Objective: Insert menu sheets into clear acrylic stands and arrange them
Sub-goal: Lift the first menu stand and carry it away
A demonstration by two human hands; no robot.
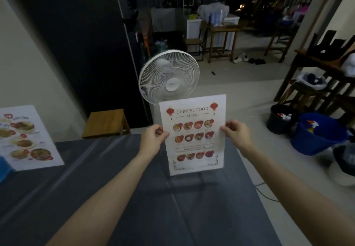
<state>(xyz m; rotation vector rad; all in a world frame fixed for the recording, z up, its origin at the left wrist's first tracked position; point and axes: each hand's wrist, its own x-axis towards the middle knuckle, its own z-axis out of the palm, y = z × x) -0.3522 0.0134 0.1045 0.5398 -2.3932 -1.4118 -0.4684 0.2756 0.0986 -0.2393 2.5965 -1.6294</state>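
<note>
Head view: left hand [153, 137] and right hand [237, 133] pinching Chinese food menu sheet [194, 134] by side edges, upright at twelve o'clock, apparently seating it square in barely visible acrylic stand [189, 181].

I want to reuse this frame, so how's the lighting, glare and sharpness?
Head view: dim overall, background nearly black; glare streaks on the table cover; wide-angle bending at the edges; menu sheet title readable, small print soft; both hands slightly blurred.

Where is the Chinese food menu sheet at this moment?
The Chinese food menu sheet stands upright mid-frame, right of centre, over the grey table, pinched between the left hand and right hand, before the white fan.
</note>
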